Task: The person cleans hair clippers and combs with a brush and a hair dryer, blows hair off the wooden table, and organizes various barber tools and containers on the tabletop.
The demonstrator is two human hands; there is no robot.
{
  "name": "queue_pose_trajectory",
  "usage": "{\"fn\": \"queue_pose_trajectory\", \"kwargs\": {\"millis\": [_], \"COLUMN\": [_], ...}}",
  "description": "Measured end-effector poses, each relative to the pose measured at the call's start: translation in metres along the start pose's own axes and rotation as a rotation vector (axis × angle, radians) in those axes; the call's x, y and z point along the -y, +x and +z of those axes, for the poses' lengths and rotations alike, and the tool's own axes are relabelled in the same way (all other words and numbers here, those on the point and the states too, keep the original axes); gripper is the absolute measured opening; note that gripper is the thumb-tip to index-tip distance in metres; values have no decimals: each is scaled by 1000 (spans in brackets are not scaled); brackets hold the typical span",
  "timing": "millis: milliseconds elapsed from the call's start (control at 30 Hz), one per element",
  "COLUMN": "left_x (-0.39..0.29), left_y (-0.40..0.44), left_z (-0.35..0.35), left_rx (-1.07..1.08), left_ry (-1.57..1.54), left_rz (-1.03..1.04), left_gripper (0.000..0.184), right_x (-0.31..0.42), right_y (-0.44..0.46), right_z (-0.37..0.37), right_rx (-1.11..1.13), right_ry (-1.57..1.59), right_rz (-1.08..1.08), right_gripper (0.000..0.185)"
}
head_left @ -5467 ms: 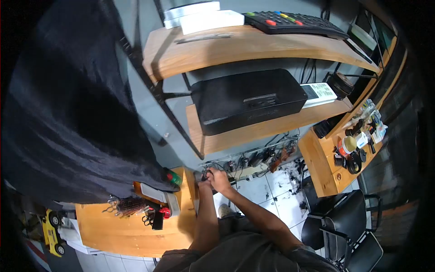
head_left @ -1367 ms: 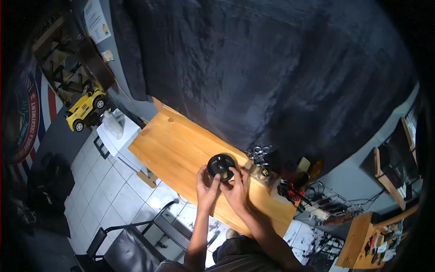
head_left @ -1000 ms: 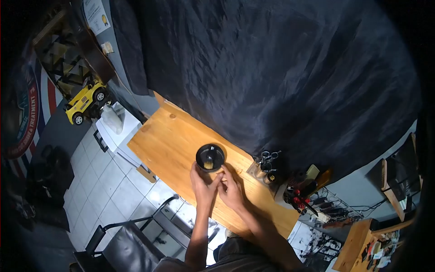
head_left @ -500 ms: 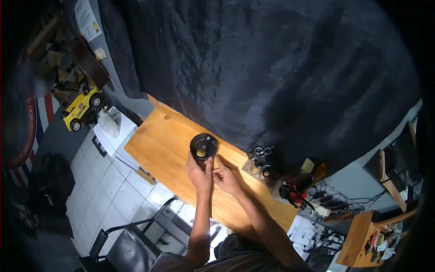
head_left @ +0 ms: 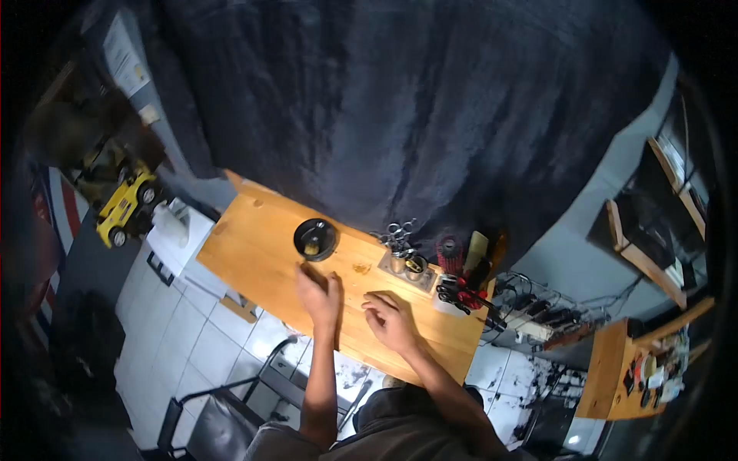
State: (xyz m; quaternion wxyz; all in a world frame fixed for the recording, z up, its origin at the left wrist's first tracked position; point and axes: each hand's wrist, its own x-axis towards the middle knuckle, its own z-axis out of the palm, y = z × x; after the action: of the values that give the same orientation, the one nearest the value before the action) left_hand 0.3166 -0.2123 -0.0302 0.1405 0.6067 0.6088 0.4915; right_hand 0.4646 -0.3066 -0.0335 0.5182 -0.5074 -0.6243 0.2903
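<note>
1. Both hands are showing apart from the bowl vs. the prev. frame, L no longer cupping its side, R sitting farther off to the right; cam view is shifting too.
2. Dark drape (head_left: 307, 115) is hanging behind the wooden tabletop (head_left: 257, 234).
3. Clear block (head_left: 425, 286) w/ metal cups & scissors (head_left: 398, 233) is standing to the right of the bowl, nr. the back edge.
4. L hand (head_left: 317, 300) is hovering just beside the bowl's near side, thumb & fingers spreading partway, nothing seen in grip. R hand (head_left: 390, 323) is resting or hovering over the wood (can't tell which), fingers bending loosely w/ small gaps, nothing seen in them.
5. Black bowl (head_left: 323, 230) is sitting upright on the tabletop, left of the block, toward the back edge. It's looking round, smooth & glossy, w/ light glinting inside. Prob. lightweight & stiff, maybe plastic; could be slippery if wet, not obviously fragile. Best hold: outer wall from opp. sides, thumbs nr. the rim, keeping it level.
6. Yellowish clump (head_left: 311, 249) is lying inside, nr. the bowl's near-left wall. Looks poss. soft, maybe bristles; too small to ID. Fingers should be staying outside the rim, clear of it.
</note>
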Motion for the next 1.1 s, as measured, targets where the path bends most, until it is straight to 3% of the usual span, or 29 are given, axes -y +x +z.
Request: {"fn": "queue_pose_trajectory", "kwargs": {"millis": [67, 133, 200, 333, 500, 967, 1067, 1100], "left_x": [-6, -5, -21, -36, -31, -32, -27, -28], "left_y": [-16, -39, -62, -113, -129, -130, -115, -102], "left_z": [-8, -11, -26, -43, -41, -47, -70, -84], "left_rx": [70, 36, 129, 203, 211, 185, 317, 333], "left_ry": [33, 237, 314, 473, 479, 421, 183, 134], "left_rz": [19, 224, 263, 215, 136, 189, 131, 122], "left_gripper": [65, 55, 53, 56, 59, 58, 54, 46], "right_x": [-6, -3, 8, 30, 26, 25, 19, 28], "right_y": [-7, -15, -23, -45, -41, -48, -49, -47], "right_z": [-1, -4, -13, -20, -15, -22, -10, -3], "right_rx": [-24, -12, -10, 55, 54, 118, 54, 42], "right_ry": [-11, -79, -224, -161, -88, -85, -41, -129], "right_rz": [-16, -34, -228, -222, -187, -107, 24, 51], "right_gripper": [30, 27, 28, 30, 30, 28, 27, 27]}}
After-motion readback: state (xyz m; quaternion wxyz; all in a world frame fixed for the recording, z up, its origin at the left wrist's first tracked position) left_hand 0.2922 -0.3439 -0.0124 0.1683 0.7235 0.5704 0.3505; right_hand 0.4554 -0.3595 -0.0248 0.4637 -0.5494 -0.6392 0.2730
